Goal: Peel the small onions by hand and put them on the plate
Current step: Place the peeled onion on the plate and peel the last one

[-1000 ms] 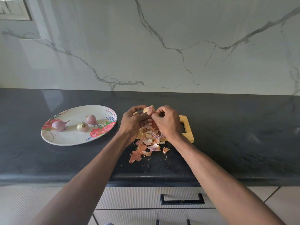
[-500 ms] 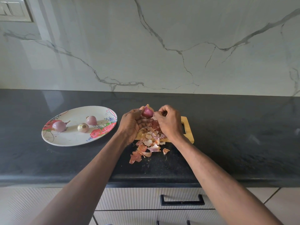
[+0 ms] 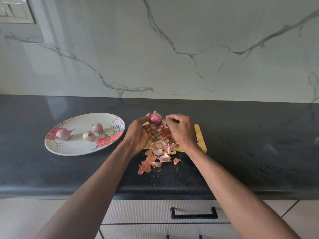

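Step in hand: peeling fourth onion, held up over far edge of cutting board. Left hand cups it, fingers curled round bulb. Right hand just beside, fingers curled, pinching skin flake (flake barely visible). Three peeled onions lie on plate, countertop's left part. Next, judging: strip last skin, carry left to plate. Hidden: onion's underside, board under peel heap.
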